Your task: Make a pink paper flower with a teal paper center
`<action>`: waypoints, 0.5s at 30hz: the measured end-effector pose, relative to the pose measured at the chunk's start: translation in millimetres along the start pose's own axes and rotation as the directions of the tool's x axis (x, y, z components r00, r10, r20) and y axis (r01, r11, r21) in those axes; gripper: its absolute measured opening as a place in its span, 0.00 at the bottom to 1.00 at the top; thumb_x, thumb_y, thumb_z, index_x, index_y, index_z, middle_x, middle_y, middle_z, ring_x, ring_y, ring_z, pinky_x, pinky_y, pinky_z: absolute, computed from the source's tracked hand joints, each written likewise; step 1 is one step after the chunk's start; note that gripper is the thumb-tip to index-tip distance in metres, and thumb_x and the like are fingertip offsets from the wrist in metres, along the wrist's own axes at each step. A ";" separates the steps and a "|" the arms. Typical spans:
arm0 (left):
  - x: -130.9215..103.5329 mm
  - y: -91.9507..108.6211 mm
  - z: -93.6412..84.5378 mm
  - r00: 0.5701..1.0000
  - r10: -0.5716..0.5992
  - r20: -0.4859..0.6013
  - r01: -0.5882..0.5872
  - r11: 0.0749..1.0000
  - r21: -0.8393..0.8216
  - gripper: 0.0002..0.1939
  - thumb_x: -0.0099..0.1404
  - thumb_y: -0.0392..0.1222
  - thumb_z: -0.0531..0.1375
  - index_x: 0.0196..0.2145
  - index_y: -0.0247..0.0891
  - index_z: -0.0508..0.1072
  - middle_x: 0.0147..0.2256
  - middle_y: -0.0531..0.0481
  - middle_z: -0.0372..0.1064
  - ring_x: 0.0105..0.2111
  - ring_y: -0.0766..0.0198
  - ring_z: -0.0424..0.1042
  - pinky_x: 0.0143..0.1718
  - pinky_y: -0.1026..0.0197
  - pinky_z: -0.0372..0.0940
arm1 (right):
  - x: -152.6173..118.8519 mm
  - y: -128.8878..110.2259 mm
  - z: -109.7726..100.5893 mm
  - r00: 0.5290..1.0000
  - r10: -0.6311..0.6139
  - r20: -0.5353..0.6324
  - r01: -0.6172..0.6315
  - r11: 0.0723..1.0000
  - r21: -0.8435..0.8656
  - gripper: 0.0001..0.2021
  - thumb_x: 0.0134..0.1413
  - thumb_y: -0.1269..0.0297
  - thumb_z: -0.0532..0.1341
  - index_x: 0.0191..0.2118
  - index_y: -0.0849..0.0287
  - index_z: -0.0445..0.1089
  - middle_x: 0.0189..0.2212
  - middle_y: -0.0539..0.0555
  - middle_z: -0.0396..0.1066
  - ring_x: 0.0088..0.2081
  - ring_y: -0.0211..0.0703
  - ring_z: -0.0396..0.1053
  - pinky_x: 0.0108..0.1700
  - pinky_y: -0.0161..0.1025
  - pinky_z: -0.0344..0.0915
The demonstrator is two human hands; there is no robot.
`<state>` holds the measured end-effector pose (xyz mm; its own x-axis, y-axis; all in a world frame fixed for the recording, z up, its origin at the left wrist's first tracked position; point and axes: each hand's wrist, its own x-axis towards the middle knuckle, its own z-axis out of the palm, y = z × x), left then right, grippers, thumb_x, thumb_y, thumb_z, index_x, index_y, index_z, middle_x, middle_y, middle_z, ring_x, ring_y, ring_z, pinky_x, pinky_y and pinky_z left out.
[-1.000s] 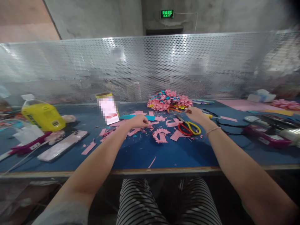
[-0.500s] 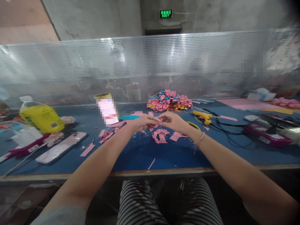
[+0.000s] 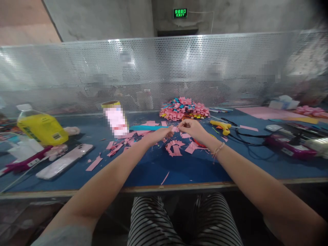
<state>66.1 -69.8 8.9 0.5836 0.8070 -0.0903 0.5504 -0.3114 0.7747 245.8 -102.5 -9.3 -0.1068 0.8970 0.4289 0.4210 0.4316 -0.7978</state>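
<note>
Over the middle of the blue table, a small piece of pink paper (image 3: 175,129) sits between my two hands. My left hand (image 3: 166,132) pinches its left side, the fingers curled and partly hidden. On the other side, my right hand (image 3: 192,129) holds the paper between thumb and forefinger. Just below them lies a fringed, curled pink paper strip (image 3: 175,148). Pink paper scraps (image 3: 192,147) lie under my right wrist, beside a red-handled tool that is mostly covered. A blue paper strip (image 3: 147,128) stretches left from behind my left hand.
A heap of pink and blue paper flowers (image 3: 183,108) stands at the back. The yellow glue gun (image 3: 220,126) and its black cords lie to the right. On the left are a phone (image 3: 65,161), a yellow bottle (image 3: 42,128) and an upright yellow-rimmed can (image 3: 111,104).
My left hand has shifted right, closer to my right hand, and its fingers have curled more. The blue strip and the red-handled tool show more now. The view has tilted slightly.
</note>
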 end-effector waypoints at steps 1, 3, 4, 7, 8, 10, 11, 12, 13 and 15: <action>-1.0 -0.4 0.5 1.000 -0.003 -0.002 0.003 0.998 0.058 0.26 0.60 0.57 0.41 0.38 0.35 0.69 0.43 0.43 0.67 0.40 0.59 0.65 0.36 0.61 0.59 | 0.7 1.5 -0.6 1.000 0.004 -0.008 -0.004 1.000 0.002 0.06 0.42 0.63 0.58 0.26 0.61 0.65 0.24 0.52 0.68 0.26 0.36 0.66 0.31 0.36 0.63; -3.6 0.3 1.7 1.000 0.026 -0.017 -0.021 0.972 0.234 0.26 0.60 0.56 0.40 0.38 0.35 0.69 0.44 0.43 0.67 0.41 0.57 0.64 0.38 0.60 0.58 | 2.0 3.7 -2.1 1.000 0.007 -0.028 -0.007 1.000 0.007 0.05 0.42 0.64 0.58 0.26 0.61 0.65 0.26 0.53 0.69 0.27 0.37 0.66 0.31 0.35 0.63; -4.8 1.1 2.6 0.998 0.063 -0.009 -0.056 0.944 0.325 0.24 0.60 0.54 0.42 0.37 0.35 0.70 0.43 0.43 0.67 0.41 0.57 0.64 0.39 0.60 0.57 | 2.6 4.3 -3.1 0.999 0.006 -0.042 -0.006 1.000 0.007 0.05 0.42 0.64 0.57 0.25 0.60 0.64 0.26 0.53 0.70 0.27 0.37 0.66 0.31 0.35 0.63; -6.8 2.7 7.7 0.985 0.158 0.074 -0.174 0.868 0.465 0.18 0.58 0.47 0.48 0.33 0.35 0.72 0.38 0.44 0.70 0.37 0.59 0.65 0.37 0.61 0.57 | 2.7 2.9 -7.5 0.995 -0.019 -0.093 0.017 1.000 -0.023 0.03 0.42 0.66 0.57 0.24 0.60 0.64 0.26 0.53 0.70 0.26 0.37 0.66 0.30 0.35 0.62; -6.7 2.4 9.9 0.977 0.191 0.097 -0.214 0.852 0.477 0.16 0.56 0.45 0.50 0.32 0.35 0.72 0.37 0.45 0.70 0.35 0.60 0.66 0.35 0.62 0.57 | 2.2 1.4 -9.2 0.993 -0.032 -0.111 0.027 0.999 -0.045 0.03 0.42 0.66 0.57 0.24 0.60 0.64 0.25 0.53 0.70 0.26 0.37 0.66 0.30 0.35 0.62; -6.0 0.9 14.0 0.961 0.253 0.111 -0.275 0.836 0.476 0.12 0.53 0.41 0.53 0.31 0.35 0.73 0.34 0.46 0.70 0.33 0.62 0.65 0.33 0.63 0.57 | 0.6 -2.5 -12.2 0.988 -0.051 -0.142 0.038 0.995 -0.094 0.03 0.42 0.67 0.56 0.23 0.60 0.64 0.24 0.52 0.70 0.26 0.37 0.65 0.30 0.35 0.61; -5.3 -0.1 15.4 0.959 0.265 0.100 -0.281 0.841 0.462 0.10 0.52 0.40 0.54 0.30 0.35 0.72 0.32 0.46 0.70 0.31 0.63 0.65 0.31 0.64 0.57 | -0.3 -4.6 -13.5 0.986 -0.057 -0.157 0.038 0.992 -0.120 0.03 0.42 0.68 0.56 0.23 0.60 0.64 0.24 0.52 0.69 0.26 0.37 0.65 0.31 0.35 0.61; -4.5 -1.1 16.2 0.962 0.260 0.082 -0.269 0.859 0.435 0.09 0.51 0.38 0.54 0.28 0.35 0.72 0.30 0.47 0.69 0.29 0.64 0.65 0.30 0.64 0.57 | -1.1 -6.5 -14.5 0.984 -0.062 -0.169 0.037 0.988 -0.148 0.03 0.42 0.68 0.56 0.23 0.60 0.64 0.24 0.52 0.69 0.26 0.37 0.65 0.31 0.35 0.61; -3.6 -2.1 16.2 0.970 0.236 0.062 -0.241 0.886 0.397 0.07 0.50 0.38 0.55 0.27 0.35 0.71 0.27 0.49 0.69 0.27 0.65 0.64 0.28 0.64 0.56 | -1.7 -7.9 -15.3 0.982 -0.068 -0.178 0.036 0.984 -0.176 0.03 0.42 0.68 0.56 0.23 0.60 0.64 0.23 0.52 0.69 0.26 0.37 0.65 0.31 0.35 0.61; -1.0 -3.9 14.6 0.985 0.174 -0.002 -0.167 0.948 0.271 0.04 0.49 0.38 0.57 0.23 0.36 0.70 0.23 0.51 0.66 0.24 0.68 0.62 0.25 0.65 0.55 | -1.8 -8.4 -16.4 0.979 -0.073 -0.189 0.032 0.977 -0.212 0.03 0.42 0.68 0.56 0.23 0.60 0.64 0.23 0.51 0.68 0.26 0.37 0.64 0.32 0.36 0.61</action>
<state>72.1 -76.7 -3.2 0.6693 0.7415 0.0472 0.5862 -0.5660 0.5796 257.3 -109.3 3.7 0.0344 0.8289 0.5583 0.5983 0.4304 -0.6758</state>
